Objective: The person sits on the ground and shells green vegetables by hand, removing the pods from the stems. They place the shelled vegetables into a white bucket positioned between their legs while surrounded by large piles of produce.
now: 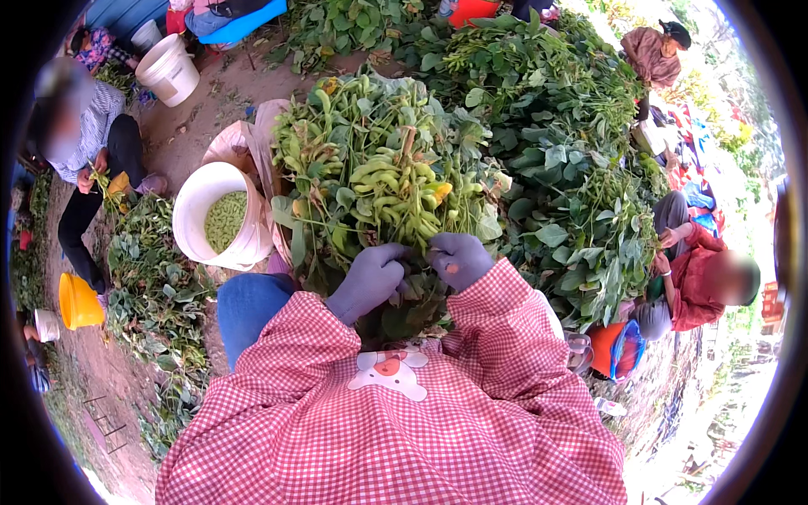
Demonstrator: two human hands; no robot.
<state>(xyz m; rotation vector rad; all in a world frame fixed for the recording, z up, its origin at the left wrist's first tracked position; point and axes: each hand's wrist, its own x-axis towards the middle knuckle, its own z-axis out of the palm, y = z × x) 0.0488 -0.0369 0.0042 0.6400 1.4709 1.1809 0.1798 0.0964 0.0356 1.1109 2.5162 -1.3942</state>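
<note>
My left hand [369,283], in a grey-purple glove, is curled at the lower end of a podded soybean plant [392,180]. My right hand [462,261], gloved alike with a worn spot on it, pinches at the same plant just beside the left. The fingertips are partly hidden, so the exact part between them is hard to make out. Plump green pods hang in a thick cluster right above both hands, with a yellow leaf [440,191] among them. To the left, a white bucket [189,218] stands tilted towards me, holding shelled green beans [226,221].
A large heap of soybean plants [555,158] spreads ahead and right. Stripped stalks [158,278] lie on the left, beyond the bucket. Other people sit around, one left [95,126], one right [694,278]. A yellow bucket [81,302] and an orange bucket [603,347] stand near them.
</note>
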